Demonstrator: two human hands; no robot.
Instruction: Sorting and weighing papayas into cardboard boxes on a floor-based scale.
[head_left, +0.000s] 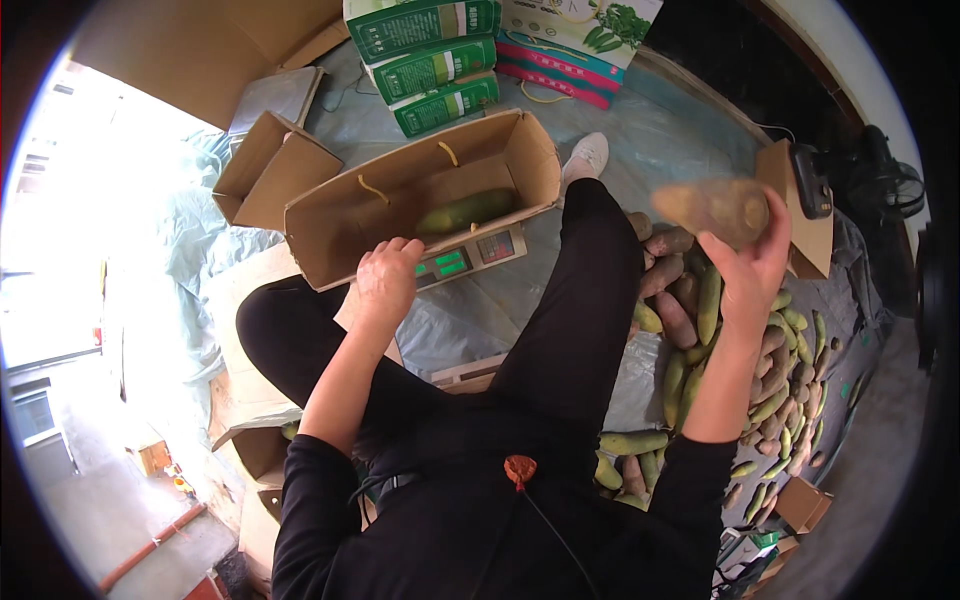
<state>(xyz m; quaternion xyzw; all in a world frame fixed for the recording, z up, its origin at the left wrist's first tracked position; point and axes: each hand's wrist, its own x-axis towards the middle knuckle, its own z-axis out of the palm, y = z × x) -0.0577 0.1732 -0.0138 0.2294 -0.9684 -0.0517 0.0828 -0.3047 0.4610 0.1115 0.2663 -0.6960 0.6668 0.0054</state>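
Note:
My right hand [750,255] is raised on the right, fingers and thumb closed round a large brownish-pink radish [712,208] that tapers to the left. A long open cardboard box [415,190] with yellow cord handles stands in front of me. Inside it, toward its right end, lies one green radish [468,211]. The fingers of my left hand [386,278] curl over the box's near rim. Under that side, a scale [470,257] with lit green displays and a keypad shows partly; the box covers the rest.
Green and pinkish radishes [675,318] lie heaped beside my right leg and farther back. Green cartons [435,65] and pink-and-blue boxes [560,70] are stacked beyond the box. A small open carton [272,165] is at its left; a black fan [885,185] stands far right.

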